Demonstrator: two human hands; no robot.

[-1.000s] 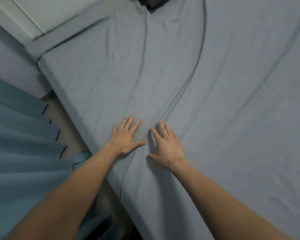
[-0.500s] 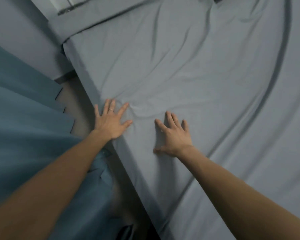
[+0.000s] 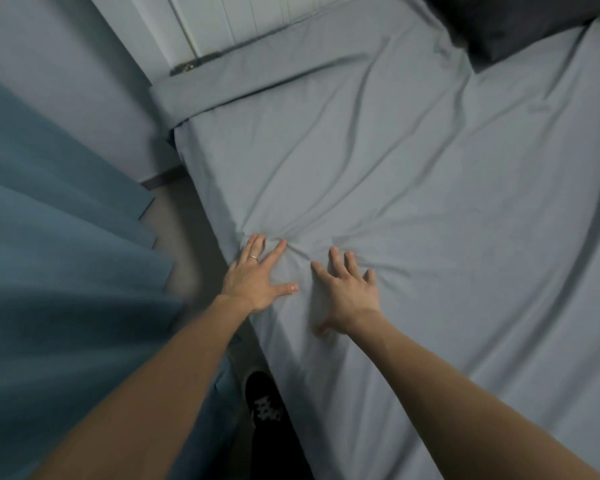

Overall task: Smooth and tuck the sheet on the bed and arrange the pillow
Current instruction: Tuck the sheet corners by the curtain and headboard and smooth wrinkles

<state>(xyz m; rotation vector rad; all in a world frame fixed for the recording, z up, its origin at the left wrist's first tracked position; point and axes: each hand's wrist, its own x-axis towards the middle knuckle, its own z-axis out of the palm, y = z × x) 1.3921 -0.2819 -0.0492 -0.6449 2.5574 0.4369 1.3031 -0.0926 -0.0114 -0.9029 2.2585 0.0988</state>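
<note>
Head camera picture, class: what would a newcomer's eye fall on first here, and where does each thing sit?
First come the two bare arms reaching in from below, with the left hand at the bed's near edge and the right hand beside it, both spread flat on the grey sheet. Creases fan out across the sheet from just beyond the fingertips. A dark pillow lies in the top right corner, and a blue curtain fills the left side.

The dark pillow (image 3: 520, 22) is cut off by the top edge. The blue curtain (image 3: 56, 258) at left is motion-blurred. The shoe (image 3: 262, 400) pattern is too blurred to read.
</note>
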